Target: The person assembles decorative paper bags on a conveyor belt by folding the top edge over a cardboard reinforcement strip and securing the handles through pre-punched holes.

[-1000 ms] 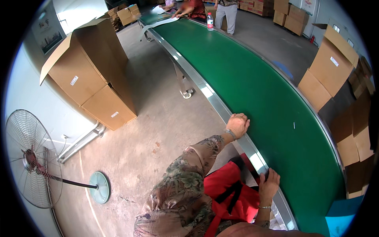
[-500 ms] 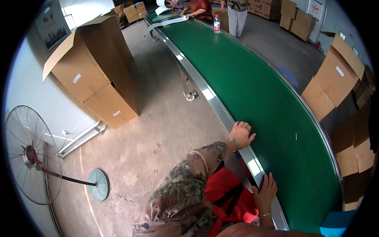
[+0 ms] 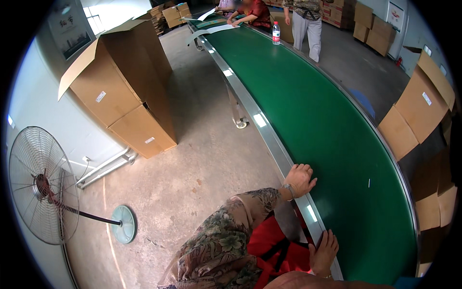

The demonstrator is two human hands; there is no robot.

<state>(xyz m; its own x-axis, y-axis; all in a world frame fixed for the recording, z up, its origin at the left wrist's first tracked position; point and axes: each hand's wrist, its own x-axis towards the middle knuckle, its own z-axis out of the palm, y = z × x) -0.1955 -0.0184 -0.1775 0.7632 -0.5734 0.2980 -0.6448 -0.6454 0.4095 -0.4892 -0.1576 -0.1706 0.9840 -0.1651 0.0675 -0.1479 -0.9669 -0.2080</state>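
Observation:
My left hand [image 3: 301,179], with a watch at the wrist, lies on the near metal rail of the long green conveyor belt [image 3: 308,111]. Its fingers are loosely bent over the belt's edge and hold nothing. Closer to me, my right hand [image 3: 325,255] rests on the same metal rail [image 3: 269,132], fingers reaching onto the green surface, also with nothing in them. A tiny white strip [image 3: 369,183] lies on the belt to the right of both hands. Below the rail, red cloth with black straps [image 3: 279,248] shows between my arms.
A water bottle [image 3: 276,33] stands at the belt's far right edge. Two people handle white sheets [image 3: 214,30] at the far end; another person [image 3: 308,24] stands beside the belt. Large cartons [image 3: 120,91] and a pedestal fan [image 3: 43,185] are left; more cartons [image 3: 418,106] stand right.
The whole view has shifted slightly, moving the scene right and down. My hands stay on the rail. At the far end, the raised white sheet has come lower.

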